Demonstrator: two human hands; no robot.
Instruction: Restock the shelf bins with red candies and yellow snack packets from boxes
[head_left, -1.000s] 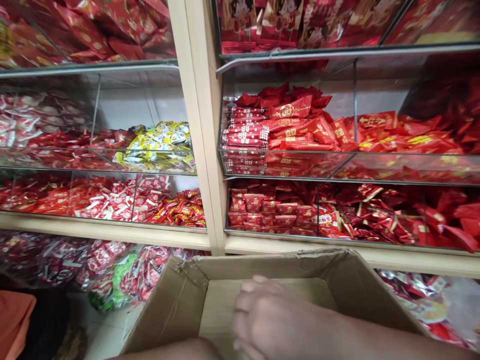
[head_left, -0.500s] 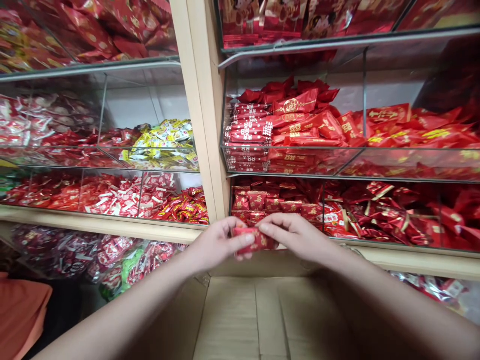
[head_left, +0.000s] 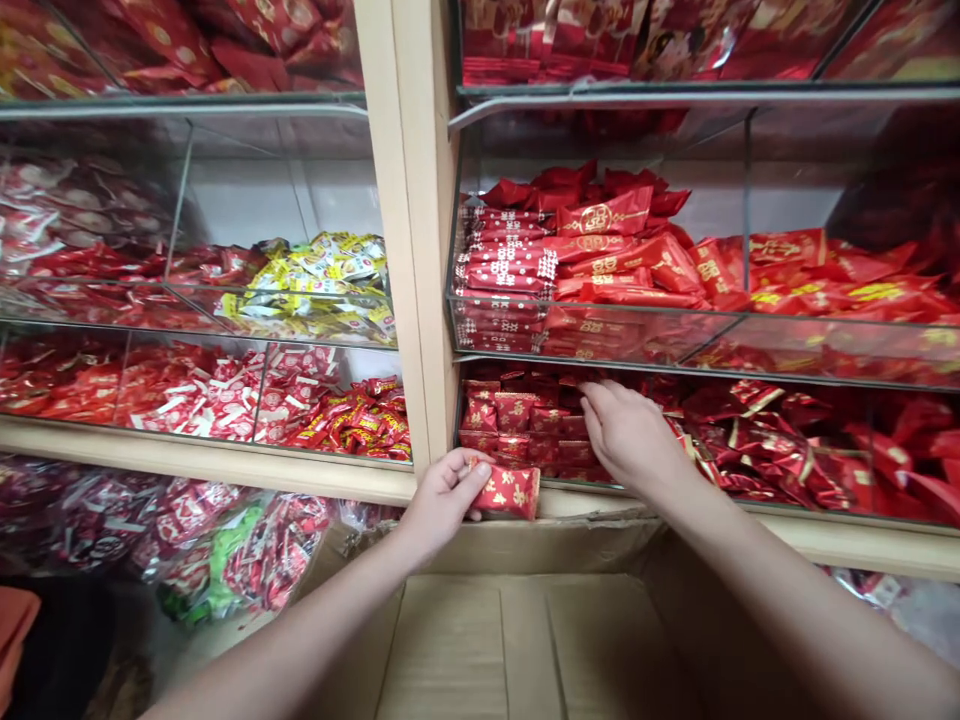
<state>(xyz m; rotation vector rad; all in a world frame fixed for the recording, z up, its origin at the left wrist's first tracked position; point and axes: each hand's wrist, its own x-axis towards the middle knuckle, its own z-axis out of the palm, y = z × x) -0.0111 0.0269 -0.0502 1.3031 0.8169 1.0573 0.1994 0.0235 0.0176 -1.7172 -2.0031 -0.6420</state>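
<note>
My left hand (head_left: 444,508) is closed on a small red packet (head_left: 511,493) with gold print, its thumb lying across the packet's left end. It is just above the near wall of a cardboard box (head_left: 525,548). My right hand (head_left: 626,428) reaches into the lower right shelf compartment, over rows of similar red-and-gold packets (head_left: 517,410). Its fingers are extended and partly apart, close to the packets at the back; whether the tips touch one cannot be made out.
A wooden post (head_left: 421,250) divides the shelves. Clear shelf fronts hold red packets (head_left: 600,265) on the right and yellow-and-white packets (head_left: 319,285) on the left. Bags of wrapped sweets (head_left: 259,550) are below the left shelf. Orange cloth (head_left: 15,635) shows at the lower left.
My right hand has left the packet and moved right and up into the compartment. My left hand has kept the packet and shifted slightly left. The view has turned a little.
</note>
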